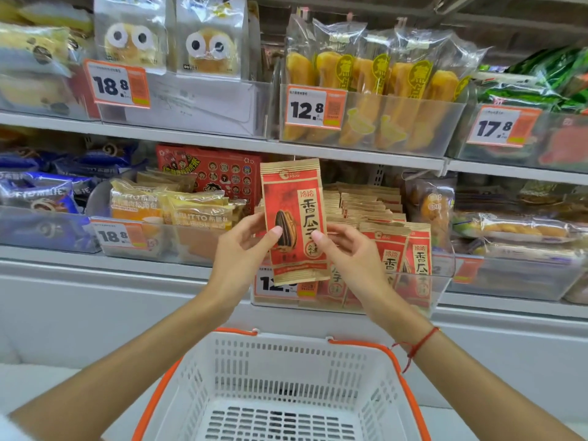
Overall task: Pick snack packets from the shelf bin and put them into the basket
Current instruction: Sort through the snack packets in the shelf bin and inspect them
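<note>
Both the left hand (245,246) and right hand (346,253) pinch a sunflower seed packet (294,218) mid-frame; next, lowering it into the basket (286,351) below.

at frame centre a snack packet (294,218) stands upright between the left hand (241,249) and the right hand (346,253), in front of the shelf bin (413,291) of like packets at centre right. the basket (286,386) sits below, at lower centre.
</note>
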The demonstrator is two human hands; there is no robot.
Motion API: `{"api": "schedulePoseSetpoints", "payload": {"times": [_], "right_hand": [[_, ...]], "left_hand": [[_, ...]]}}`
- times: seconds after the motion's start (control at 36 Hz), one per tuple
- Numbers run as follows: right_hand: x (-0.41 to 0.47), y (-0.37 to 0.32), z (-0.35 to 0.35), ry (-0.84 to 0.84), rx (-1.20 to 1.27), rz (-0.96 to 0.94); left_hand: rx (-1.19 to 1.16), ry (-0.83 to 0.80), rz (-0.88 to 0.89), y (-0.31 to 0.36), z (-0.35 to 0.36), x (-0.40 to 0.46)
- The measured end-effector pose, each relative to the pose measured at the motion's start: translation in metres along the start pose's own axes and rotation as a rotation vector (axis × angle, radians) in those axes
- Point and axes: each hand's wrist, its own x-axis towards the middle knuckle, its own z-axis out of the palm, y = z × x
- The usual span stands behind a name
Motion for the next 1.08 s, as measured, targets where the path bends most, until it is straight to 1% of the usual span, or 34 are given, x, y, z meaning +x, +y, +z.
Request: {"api": "schedulePoseSetpoints", "payload": {"times": [0.11, 0.25, 0.36, 0.47, 0.64, 0.86, 0.97, 1.08], "right_hand": [[0.0, 0.002, -0.003, -0.019, -0.024, 0.032], [0.001, 0.001, -0.005, 0.016, -0.113, -0.02], [0.003, 0.0, -0.007, 0.057, -0.076, -0.006], [0.004, 0.0, -0.008, 0.12, -0.059, 0.022], [0.007, -0.002, -0.012, 0.197, -0.068, 0.013], [0.007, -0.003, -0.013, 0.249, -0.019, 0.017], [0.007, -0.005, -0.014, 0.189, 0.0, 0.04], [0.006, -0.007, -0.015, 0.021, -0.027, 0.101]], "left_hand": [[-0.015, -0.008, -0.039, -0.004, 0.002, -0.002], [-0.027, -0.054, -0.086, -0.007, 0.001, -0.002], [-0.028, -0.121, -0.131, -0.009, -0.002, -0.003], [0.005, -0.155, -0.166, -0.011, -0.003, -0.002], [0.055, -0.177, -0.168, -0.015, -0.004, -0.003], [0.109, -0.185, -0.15, -0.015, -0.002, -0.004], [0.096, -0.171, -0.124, -0.013, -0.003, -0.005], [0.003, -0.095, -0.106, -0.01, -0.004, -0.004]]}}
